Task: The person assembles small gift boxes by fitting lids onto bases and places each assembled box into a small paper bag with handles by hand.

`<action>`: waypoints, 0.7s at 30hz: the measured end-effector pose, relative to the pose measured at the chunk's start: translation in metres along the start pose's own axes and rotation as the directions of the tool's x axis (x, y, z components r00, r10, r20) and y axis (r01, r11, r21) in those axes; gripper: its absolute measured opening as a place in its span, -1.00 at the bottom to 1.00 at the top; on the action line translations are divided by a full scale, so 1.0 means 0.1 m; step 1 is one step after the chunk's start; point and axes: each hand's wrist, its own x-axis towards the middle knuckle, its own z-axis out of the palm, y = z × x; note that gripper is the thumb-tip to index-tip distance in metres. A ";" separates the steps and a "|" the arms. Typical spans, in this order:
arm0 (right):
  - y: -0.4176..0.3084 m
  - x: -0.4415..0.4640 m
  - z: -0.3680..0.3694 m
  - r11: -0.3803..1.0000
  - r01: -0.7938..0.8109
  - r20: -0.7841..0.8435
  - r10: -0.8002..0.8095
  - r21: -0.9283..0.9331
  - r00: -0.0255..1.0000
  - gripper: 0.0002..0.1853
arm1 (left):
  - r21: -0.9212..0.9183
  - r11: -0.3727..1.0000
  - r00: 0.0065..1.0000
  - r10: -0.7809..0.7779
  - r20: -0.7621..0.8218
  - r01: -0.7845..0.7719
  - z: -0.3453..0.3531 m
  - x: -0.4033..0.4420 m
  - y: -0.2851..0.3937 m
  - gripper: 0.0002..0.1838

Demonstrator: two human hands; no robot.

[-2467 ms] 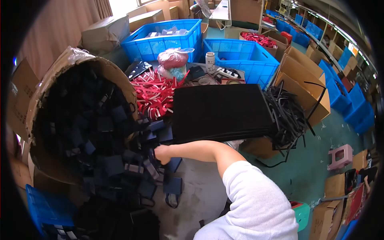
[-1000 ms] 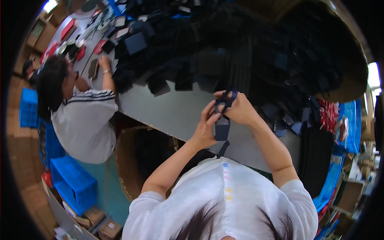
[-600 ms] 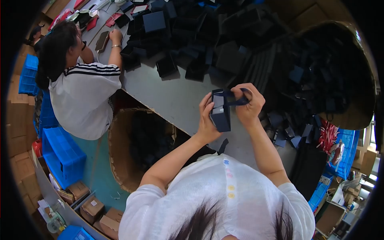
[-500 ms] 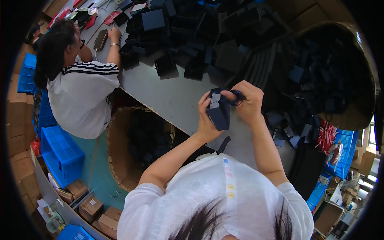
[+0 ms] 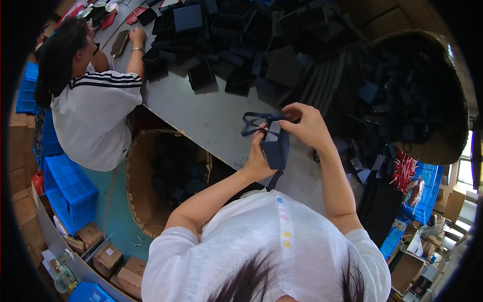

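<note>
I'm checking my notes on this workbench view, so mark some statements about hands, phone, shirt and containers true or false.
1. The left hand holds a small navy gift bag. True.
2. The phone lies on the floor. False: the phone lies on the table, beside the co-worker's hand.
3. The right hand is at the bag's top. True.
4. The co-worker's shirt has no stripes. False: the shirt has black shoulder stripes.
5. The blue crate at left is upside down on the table. False: it is beside the table.
</note>
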 end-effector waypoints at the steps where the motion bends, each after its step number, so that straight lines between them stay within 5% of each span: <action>1: -0.02 0.00 0.01 1.000 -0.001 -0.001 0.001 0.000 1.000 -0.67 | -0.001 1.000 1.000 0.000 0.001 0.000 -0.01 0.03 0.01 0.12; 4: -0.05 0.01 0.10 0.972 0.006 0.048 0.005 -0.234 0.999 -0.71 | 0.067 0.991 0.992 0.111 0.058 -0.114 -0.04 0.07 0.04 0.05; 6: -0.02 0.03 0.23 0.944 0.193 -0.173 -0.245 -0.269 0.954 -0.78 | 0.037 0.995 0.995 0.091 0.047 -0.093 -0.01 0.06 0.03 -0.02; 8: -0.11 0.05 0.28 0.923 0.377 -0.571 -0.351 -0.078 0.742 -0.91 | 0.062 0.997 0.998 0.049 0.033 -0.051 -0.02 0.10 0.03 0.00; 11: 0.00 0.07 0.28 0.871 0.478 -0.778 -0.378 -0.114 0.503 -0.91 | 0.083 0.996 0.997 0.044 -0.059 -0.039 -0.02 0.07 0.03 0.01; 12: 0.05 0.06 0.31 0.871 0.463 -0.783 -0.171 0.162 0.597 -0.89 | 0.075 0.997 0.997 0.028 -0.072 -0.023 -0.01 0.05 0.02 0.01; 14: 0.23 0.11 0.37 0.762 0.345 -0.596 0.066 0.547 0.800 -0.62 | 0.065 0.998 0.996 0.015 -0.087 -0.010 0.00 0.07 0.02 0.02; 15: 0.27 0.10 0.45 0.636 0.083 -0.343 0.298 0.767 0.891 -0.55 | 0.071 0.997 0.990 0.045 -0.136 -0.036 0.01 0.09 0.04 -0.01; 16: 0.28 0.06 0.53 0.434 -0.198 -0.031 0.467 0.879 0.884 -0.46 | 0.080 0.995 0.979 0.075 -0.188 -0.061 0.00 0.11 0.04 -0.03; 18: 0.32 -0.04 0.69 0.169 -0.495 0.372 0.469 0.852 0.801 -0.46 | 0.117 0.991 0.993 0.072 -0.089 -0.061 -0.08 0.15 0.03 -0.06; 20: 0.52 -0.05 0.79 0.326 -0.336 0.225 0.332 0.884 0.916 -0.49 | 0.159 0.986 0.998 0.056 0.017 -0.058 -0.19 0.18 -0.02 -0.09; 21: 0.63 0.01 0.74 0.347 -0.381 0.192 0.470 0.857 0.861 -0.54 | 0.061 0.988 0.990 0.142 0.024 -0.143 -0.25 0.21 -0.09 -0.16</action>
